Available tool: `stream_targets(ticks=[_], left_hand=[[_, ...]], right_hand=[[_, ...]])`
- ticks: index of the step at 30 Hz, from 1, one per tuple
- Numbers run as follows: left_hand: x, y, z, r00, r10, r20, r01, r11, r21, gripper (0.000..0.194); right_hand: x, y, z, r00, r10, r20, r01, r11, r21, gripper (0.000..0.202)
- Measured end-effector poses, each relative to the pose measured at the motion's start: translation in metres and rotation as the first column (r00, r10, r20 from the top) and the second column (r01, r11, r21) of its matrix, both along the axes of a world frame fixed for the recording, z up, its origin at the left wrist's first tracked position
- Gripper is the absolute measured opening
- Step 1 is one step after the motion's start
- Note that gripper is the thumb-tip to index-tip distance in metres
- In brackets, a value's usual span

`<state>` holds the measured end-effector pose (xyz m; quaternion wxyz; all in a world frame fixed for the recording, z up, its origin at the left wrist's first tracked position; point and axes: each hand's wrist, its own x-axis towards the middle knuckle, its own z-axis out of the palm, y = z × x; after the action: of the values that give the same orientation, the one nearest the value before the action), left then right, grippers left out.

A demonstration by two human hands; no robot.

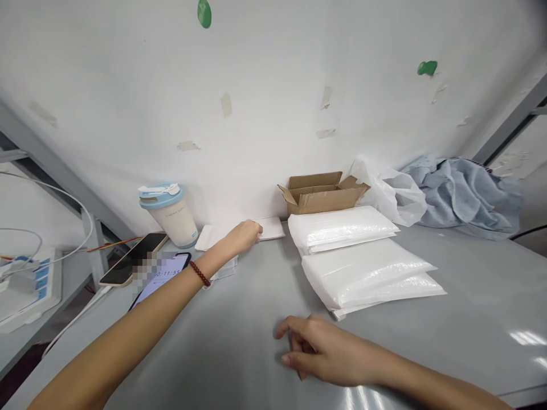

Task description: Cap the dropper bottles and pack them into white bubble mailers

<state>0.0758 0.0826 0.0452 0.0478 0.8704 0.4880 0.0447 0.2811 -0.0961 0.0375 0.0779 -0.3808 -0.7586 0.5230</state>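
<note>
My left hand (247,234) reaches far across the table, with a dark red bead bracelet (200,274) on its wrist. Its fingers are curled closed over a flat white packet (272,228) by the wall; what they grip, if anything, is hidden. Under that wrist lies a thin pleated white piece (225,270) with a loop, partly covered. My right hand (318,350) hovers over the near part of the table, fingers loosely bent, thumb and forefinger apart, holding nothing. Beyond it are several white padded mailers (363,267), stacked overlapping.
Behind the mailers stand an open cardboard box (331,199), a white plastic bag (395,193) and a crumpled blue cloth (465,196). To the left are a lidded cup (173,219), two phones, one dark (134,259) and one lit (168,270), and a power strip (38,285) with cables.
</note>
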Motion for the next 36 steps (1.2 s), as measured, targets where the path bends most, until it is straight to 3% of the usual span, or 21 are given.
stream_targets(ticks=[9, 12, 15, 18, 20, 22, 23, 25, 27, 29, 31, 32, 34, 36], left_hand=[[0.007, -0.007, -0.004, 0.986, 0.03, -0.165, -0.014, 0.995, 0.097, 0.029], [0.012, -0.009, 0.005, 0.982, 0.072, -0.177, -0.04, 0.984, 0.175, 0.027], [0.013, -0.021, 0.022, 0.985, 0.07, -0.155, -0.023, 0.958, 0.287, 0.026], [0.001, -0.054, 0.033, 0.991, 0.045, -0.128, 0.01, 0.916, 0.402, 0.037], [-0.015, -0.087, 0.032, 0.993, 0.018, -0.114, 0.038, 0.879, 0.475, 0.037], [-0.032, -0.124, 0.023, 0.983, -0.15, -0.104, 0.181, 0.731, 0.658, 0.034], [-0.039, -0.142, 0.017, 0.971, -0.213, -0.112, 0.23, 0.682, 0.694, 0.035], [-0.045, -0.177, 0.001, 0.941, -0.317, -0.121, 0.312, 0.667, 0.677, 0.037], [-0.037, -0.203, -0.017, 0.924, -0.382, -0.029, 0.288, 0.641, 0.711, 0.038], [-0.018, -0.217, -0.032, 0.887, -0.463, 0.007, 0.328, 0.64, 0.694, 0.033], [0.003, -0.219, -0.041, 0.883, -0.465, 0.056, 0.347, 0.729, 0.591, 0.024], [0.012, -0.216, -0.042, 0.846, -0.529, 0.068, 0.418, 0.737, 0.531, 0.024], [0.021, -0.207, -0.037, 0.759, -0.633, 0.154, 0.552, 0.751, 0.364, 0.026], [0.016, -0.196, -0.023, 0.722, -0.631, 0.283, 0.621, 0.772, 0.134, 0.024]], right_hand=[[0.0, -0.002, 0.002, 1.0, 0.0, 0.013, 0.0, 1.0, 0.021, 0.029], [-0.001, -0.002, -0.001, 0.999, -0.041, -0.003, 0.041, 0.998, 0.055, 0.027], [-0.003, -0.001, -0.009, 0.985, -0.172, -0.019, 0.173, 0.975, 0.139, 0.028], [-0.002, 0.001, -0.015, 0.955, -0.29, -0.062, 0.297, 0.935, 0.196, 0.026], [0.0, -0.001, -0.014, 0.944, -0.303, -0.132, 0.328, 0.907, 0.262, 0.02], [0.004, -0.005, -0.01, 0.943, -0.223, -0.247, 0.314, 0.844, 0.436, 0.016], [0.006, -0.008, -0.006, 0.943, -0.132, -0.306, 0.289, 0.781, 0.553, 0.015], [0.008, -0.014, 0.002, 0.923, 0.041, -0.383, 0.264, 0.655, 0.708, 0.016], [0.007, -0.019, 0.009, 0.913, 0.112, -0.393, 0.25, 0.607, 0.754, 0.023], [0.004, -0.021, 0.014, 0.956, 0.093, -0.28, 0.151, 0.663, 0.734, 0.037], [0.0, -0.02, 0.013, 0.995, 0.059, -0.078, 0.006, 0.757, 0.653, 0.06], [-0.001, -0.018, 0.011, 0.998, 0.063, 0.025, -0.065, 0.796, 0.602, 0.071], [-0.002, -0.013, 0.006, 0.979, 0.097, 0.18, -0.177, 0.843, 0.508, 0.087], [-0.002, -0.008, 0.0, 0.953, 0.122, 0.276, -0.236, 0.872, 0.428, 0.097]])
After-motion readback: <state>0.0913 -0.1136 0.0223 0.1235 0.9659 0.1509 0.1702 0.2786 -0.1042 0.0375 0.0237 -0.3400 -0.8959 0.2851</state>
